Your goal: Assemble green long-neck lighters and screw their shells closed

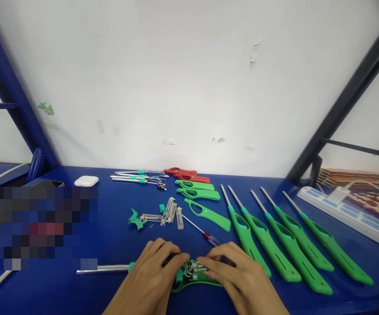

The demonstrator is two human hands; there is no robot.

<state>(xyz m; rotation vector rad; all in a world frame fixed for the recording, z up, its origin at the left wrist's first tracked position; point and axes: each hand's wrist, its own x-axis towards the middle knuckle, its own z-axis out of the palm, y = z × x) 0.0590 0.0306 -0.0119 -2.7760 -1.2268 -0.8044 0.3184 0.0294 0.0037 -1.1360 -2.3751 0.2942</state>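
"Item held?"
"One green lighter shell (205, 282), open, metal tube (102, 269) pointing left, at my worktop's (45, 294) near side."
"Grip?"
"Left hand (155, 271): curled over the tube end. Right hand (235, 273): fingertips pinching near a small fitting (195, 265); exact hold partly hidden."
"Handling?"
"My judgement: left steady, light pressure, wires (187, 269) clear of the rim."

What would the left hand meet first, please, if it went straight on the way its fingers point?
Probably the right hand, facing it across the opened green lighter; depth is unclear, so the left hand might brush the lighter's metal fittings first.
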